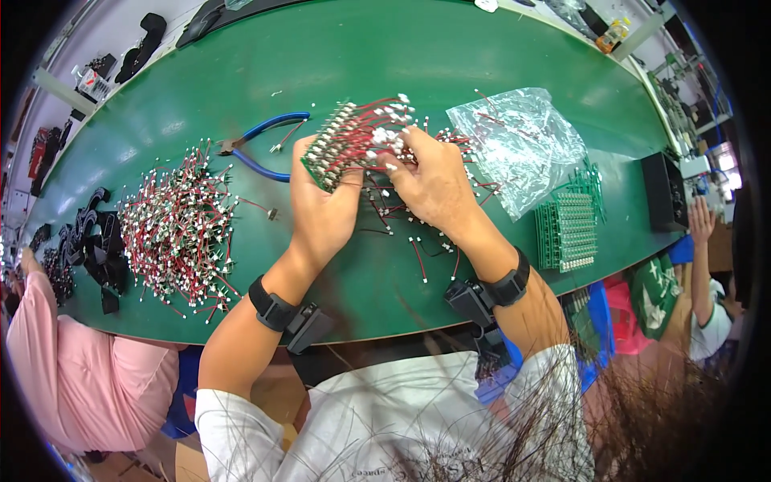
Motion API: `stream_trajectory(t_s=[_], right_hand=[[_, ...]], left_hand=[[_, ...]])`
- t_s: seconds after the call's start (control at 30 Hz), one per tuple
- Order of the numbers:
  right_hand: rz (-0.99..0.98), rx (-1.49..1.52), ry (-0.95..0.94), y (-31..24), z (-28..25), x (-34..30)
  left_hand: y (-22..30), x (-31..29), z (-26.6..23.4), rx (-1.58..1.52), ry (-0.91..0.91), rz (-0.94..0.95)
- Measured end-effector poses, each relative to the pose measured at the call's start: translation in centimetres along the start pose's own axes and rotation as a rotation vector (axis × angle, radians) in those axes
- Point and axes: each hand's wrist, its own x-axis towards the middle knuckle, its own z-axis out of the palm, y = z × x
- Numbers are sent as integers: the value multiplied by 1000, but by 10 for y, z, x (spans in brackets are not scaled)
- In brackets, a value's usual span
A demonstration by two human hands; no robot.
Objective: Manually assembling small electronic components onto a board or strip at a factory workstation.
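Note:
My left hand (325, 205) is closed around the lower edge of a green circuit board panel (314, 166), held tilted above the table. Rows of small connectors line the panel, and red and black wires with white plugs (376, 138) fan out from it to the right. Among those plugs my right hand (438, 181) is closed, thumb and forefinger pinched at the wire ends; exactly what lies between the fingertips is hidden. Blue-handled cutting pliers (265, 128) lie just left of the panel. Loose wired connectors (421, 261) are scattered beneath and beside my right hand.
A large heap of wired connectors (181, 229) covers the left of the green table (377, 48). At right are a clear plastic bag (522, 145), stacked green panels (567, 231) and a black box (664, 193). Black straps (96, 249) lie far left. People sit on both sides.

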Motion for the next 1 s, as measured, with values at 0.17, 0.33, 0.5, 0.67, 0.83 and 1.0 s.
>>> stream_trajectory(t_s=[0.17, 0.33, 0.5, 0.67, 0.83, 1.0], right_hand=[[98, 68, -78, -9, -4, 2], [128, 139, -149, -11, -6, 1], [101, 198, -201, -14, -6, -1], [84, 245, -213, -13, -3, -3], [52, 225, -184, -11, 0, -4], [43, 194, -140, -13, 1, -4]], left_hand=[[-14, 10, -15, -21, 199, -91], [-7, 11, -13, -166, 235, -163], [-13, 11, -16, -55, 215, -146], [-17, 10, -15, -95, 204, -118], [-12, 9, -14, -111, 154, -140], [-6, 6, -8, -131, 115, -120]])
